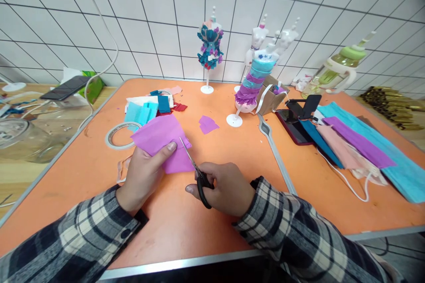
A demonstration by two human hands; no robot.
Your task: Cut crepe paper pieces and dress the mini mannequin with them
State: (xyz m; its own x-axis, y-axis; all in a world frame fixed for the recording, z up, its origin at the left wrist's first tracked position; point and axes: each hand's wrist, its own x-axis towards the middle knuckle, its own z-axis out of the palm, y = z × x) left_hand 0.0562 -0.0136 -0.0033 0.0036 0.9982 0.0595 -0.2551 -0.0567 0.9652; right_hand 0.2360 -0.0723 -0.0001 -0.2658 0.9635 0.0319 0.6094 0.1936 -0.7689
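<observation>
Near the left edge of the table (186, 239), I see a white ring of tape (109, 138) lying flat, with light blue cloth (137, 112) just behind it. Next comes my left hand (142, 174). It is closed on the purple sheet (159, 130), thumb on top, near the sheet's lower left side. The sheet is held over the middle of the table, a bit to the left. The scissors (200, 185) come in from the right, and their tip is over the right part of the sheet. I can't tell if the blades are open. A small purple scrap (208, 124) lies just past the sheet. My right hand (229, 185) is wrapped around the black handles.

I think this step is cutting the sheet. The next snip calls for the left hand to hold the sheet tight and keep its thumb out of the way, while the right hand lines up the blades.

Farther right, toward the far edge, stands a little dress stand (262, 68) in blue and purple bands. Long cloth strips (398, 168) lie by the right edge.
</observation>
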